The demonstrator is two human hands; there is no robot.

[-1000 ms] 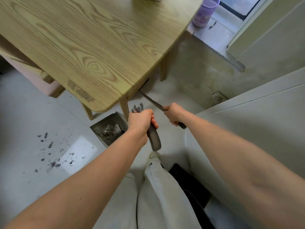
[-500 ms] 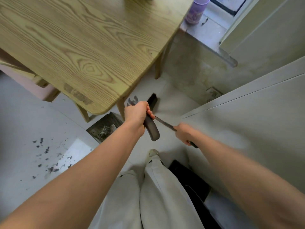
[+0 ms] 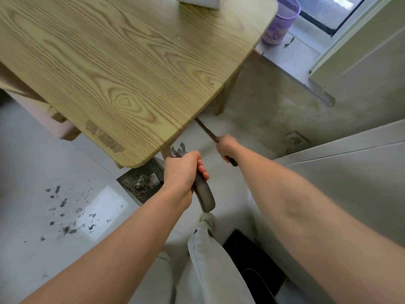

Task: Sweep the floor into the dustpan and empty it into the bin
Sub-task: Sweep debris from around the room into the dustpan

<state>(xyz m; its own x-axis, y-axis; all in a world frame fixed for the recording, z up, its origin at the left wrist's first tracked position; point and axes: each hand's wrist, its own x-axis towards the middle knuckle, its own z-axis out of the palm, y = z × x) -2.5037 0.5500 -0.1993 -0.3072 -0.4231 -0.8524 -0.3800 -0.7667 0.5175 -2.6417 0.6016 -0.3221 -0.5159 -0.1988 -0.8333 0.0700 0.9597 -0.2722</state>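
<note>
My left hand (image 3: 183, 170) grips the dark handle (image 3: 205, 194) of a grey dustpan (image 3: 140, 183) that stands on the floor by the table corner with grey debris inside. My right hand (image 3: 226, 148) grips the thin dark broom handle (image 3: 206, 129), which runs up and left under the table edge; the broom head is hidden beneath the table. Loose dark debris (image 3: 65, 216) lies scattered on the pale floor to the left of the dustpan. A purple bin (image 3: 279, 23) stands beyond the table's far corner near the window.
A wooden table (image 3: 122, 69) fills the upper left, its leg (image 3: 221, 104) near the broom. A white cabinet or wall (image 3: 350, 172) rises on the right. My leg (image 3: 210, 260) and a black mat (image 3: 252, 260) are below. A pink stool (image 3: 39, 115) sits under the table's left.
My right hand has pushed the broom forward again, so the broom head has gone back under the table. The left hand and dustpan stay about where they were.
</note>
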